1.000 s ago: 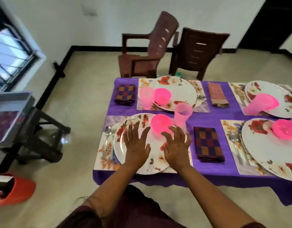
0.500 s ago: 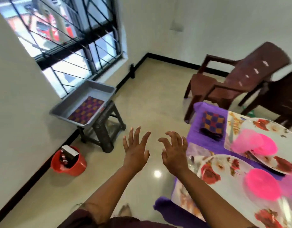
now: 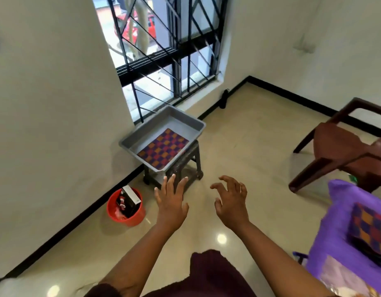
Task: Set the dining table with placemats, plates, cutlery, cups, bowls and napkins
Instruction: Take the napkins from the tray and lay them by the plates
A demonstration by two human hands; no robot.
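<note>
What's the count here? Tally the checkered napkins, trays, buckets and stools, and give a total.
Checkered napkins: 2, the tray napkin and the table napkin
Grey tray: 1
Red bucket: 1
Stool: 1
Total: 5

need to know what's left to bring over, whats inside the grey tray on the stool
One checked cloth in purple, red and orange lies flat in the grey tray. The rest of the tray floor shows bare. Anything under the cloth is covered.
</note>
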